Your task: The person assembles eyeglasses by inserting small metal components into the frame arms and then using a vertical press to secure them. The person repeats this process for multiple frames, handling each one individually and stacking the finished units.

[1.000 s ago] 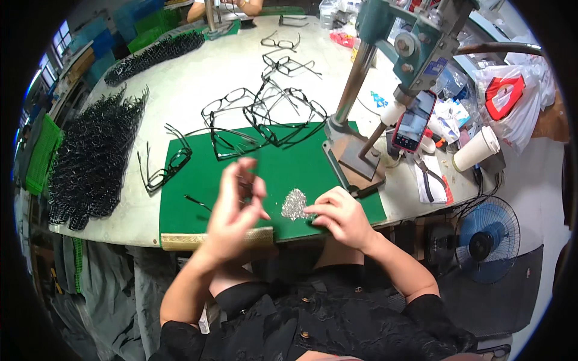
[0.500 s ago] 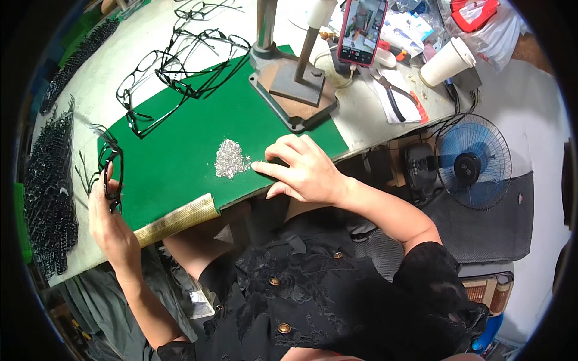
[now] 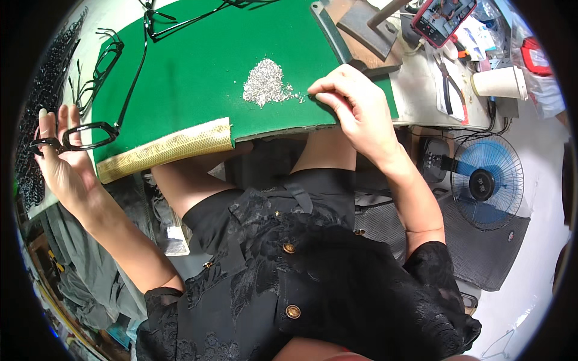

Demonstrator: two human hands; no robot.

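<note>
A black eyeglass frame [image 3: 110, 127] rests in my left hand [image 3: 72, 171] at the left edge of the green mat. My left thumb presses on the frame while the other fingers point upward behind it, and one temple arm stretches up over the mat. A pile of tiny silver metal pieces [image 3: 264, 81], perhaps small screws, lies mid-mat, with some strays on its right side. Just right of those strays, my right hand [image 3: 361, 111] has thumb and index fingertip brought together against the mat. Whatever sits between those fingertips is too small to make out.
More black eyeglass frames [image 3: 158, 24] lie at the back left, beside a dense row of black frame parts [image 3: 36, 120]. A gold textured roll [image 3: 168, 144] edges the green mat [image 3: 192, 78]. Back right are a metal press stand [image 3: 367, 33], phone [image 3: 444, 21], pliers [image 3: 447, 87] and white cup [image 3: 500, 83].
The view has shifted, so the bench sits higher. My right fingers have gone from spread to pinched beside the pile. The eyeglass frame in my left hand has turned from upright to lying sideways.
</note>
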